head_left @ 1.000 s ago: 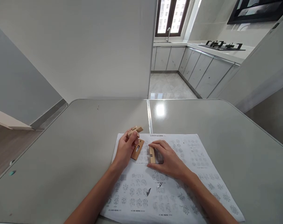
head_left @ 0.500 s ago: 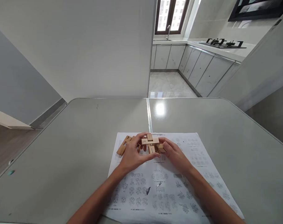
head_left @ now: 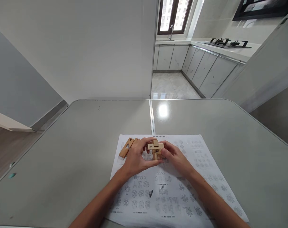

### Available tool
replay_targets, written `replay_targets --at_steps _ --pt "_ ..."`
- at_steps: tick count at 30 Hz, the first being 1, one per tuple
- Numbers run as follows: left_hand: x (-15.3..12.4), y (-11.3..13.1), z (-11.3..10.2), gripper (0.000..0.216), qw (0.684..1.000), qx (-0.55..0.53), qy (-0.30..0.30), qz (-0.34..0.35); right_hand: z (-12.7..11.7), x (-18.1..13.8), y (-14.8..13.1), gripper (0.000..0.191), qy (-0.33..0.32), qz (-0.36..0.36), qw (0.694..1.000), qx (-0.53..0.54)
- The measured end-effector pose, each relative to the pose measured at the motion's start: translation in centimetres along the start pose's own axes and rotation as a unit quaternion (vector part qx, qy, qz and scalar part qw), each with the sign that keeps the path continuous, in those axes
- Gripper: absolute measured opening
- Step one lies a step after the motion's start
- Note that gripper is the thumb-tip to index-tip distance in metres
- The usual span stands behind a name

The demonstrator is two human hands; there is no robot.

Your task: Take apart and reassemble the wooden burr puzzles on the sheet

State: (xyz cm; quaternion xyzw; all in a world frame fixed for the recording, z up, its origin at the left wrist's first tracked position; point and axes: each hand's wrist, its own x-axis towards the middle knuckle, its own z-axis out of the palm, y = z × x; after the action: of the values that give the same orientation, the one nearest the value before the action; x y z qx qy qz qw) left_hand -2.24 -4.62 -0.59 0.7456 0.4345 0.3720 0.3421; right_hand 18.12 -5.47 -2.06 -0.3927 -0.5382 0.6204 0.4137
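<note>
From my seat, leftmost on the printed sheet [head_left: 139, 218], I see a flat wooden piece [head_left: 123, 152] with a dark mark I can't read; a second piece [head_left: 135, 141] beside it slips out of sight behind the left hand [head_left: 136, 157]. That hand is curled around the left side of the wooden block assembly [head_left: 155, 146], some fingertips hidden behind it. The assembly sits between both hands; I can't tell whether it touches the paper. The right hand [head_left: 176, 156] grips its right side, covering that end.
</note>
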Motion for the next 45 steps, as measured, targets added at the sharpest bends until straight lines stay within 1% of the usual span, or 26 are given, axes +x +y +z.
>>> replay_targets --at_steps 4,9,13,16,19,22,27,31,33,36,38,39,41,43,45 --pt "0.1 0.0 -0.1 0.068 1.000 -0.001 -0.006 0.014 -0.1 0.0 0.1 0.039 0.003 0.004 1.000 0.011" --pt "0.1 -0.1 0.0 0.068 1.000 0.003 0.000 0.029 -0.3 -0.1 0.4 0.042 0.000 0.023 0.999 0.034" --pt "0.0 0.0 0.0 0.068 0.999 0.003 0.008 0.041 -0.4 0.0 1.0 0.041 -0.009 0.038 0.996 0.075" --pt "-0.2 0.0 0.3 0.066 0.999 0.001 0.024 0.029 -0.4 0.1 1.3 0.038 -0.003 0.042 0.995 0.093" --pt "-0.2 0.0 0.6 0.063 0.999 -0.001 0.038 0.003 -0.5 0.2 1.4 0.042 0.000 0.054 0.993 0.106" --pt "-0.1 0.0 0.7 0.065 0.999 -0.015 0.044 -0.015 -0.5 0.3 1.2 0.045 -0.020 0.067 0.988 0.138" --pt "0.0 0.1 0.5 0.066 0.998 -0.035 0.052 -0.029 -0.3 0.4 1.1 0.041 -0.059 0.061 0.979 0.185" --pt "0.0 0.2 0.5 0.066 0.997 -0.047 0.049 -0.030 -0.3 0.3 1.3 0.042 -0.079 0.060 0.980 0.172" --pt "0.0 0.2 0.6 0.068 0.997 -0.055 0.053 -0.034 -0.3 0.3 1.3 0.043 -0.076 0.052 0.984 0.153" --pt "0.1 0.2 0.5 0.066 0.992 -0.075 0.078 -0.062 -0.5 0.1 1.0 0.039 -0.028 0.040 0.996 0.071" --pt "0.2 0.3 0.3 0.064 0.987 -0.088 0.098 -0.094 -0.7 0.1 0.8 0.041 0.004 0.047 0.998 0.050" --pt "0.3 0.4 0.2 0.064 0.984 -0.091 0.107 -0.109 -0.8 0.1 0.6 0.044 0.009 0.051 0.996 0.067" --pt "0.4 0.5 -0.1 0.066 0.980 -0.095 0.122 -0.127 -1.0 0.1 0.4 0.047 0.006 0.051 0.989 0.138" --pt "0.5 0.7 -0.3 0.066 0.977 -0.103 0.132 -0.133 -1.1 0.2 0.3 0.046 0.005 0.043 0.978 0.203" --pt "0.5 0.7 -0.4 0.065 0.975 -0.112 0.139 -0.135 -1.1 0.2 0.2 0.044 0.010 0.043 0.969 0.241"
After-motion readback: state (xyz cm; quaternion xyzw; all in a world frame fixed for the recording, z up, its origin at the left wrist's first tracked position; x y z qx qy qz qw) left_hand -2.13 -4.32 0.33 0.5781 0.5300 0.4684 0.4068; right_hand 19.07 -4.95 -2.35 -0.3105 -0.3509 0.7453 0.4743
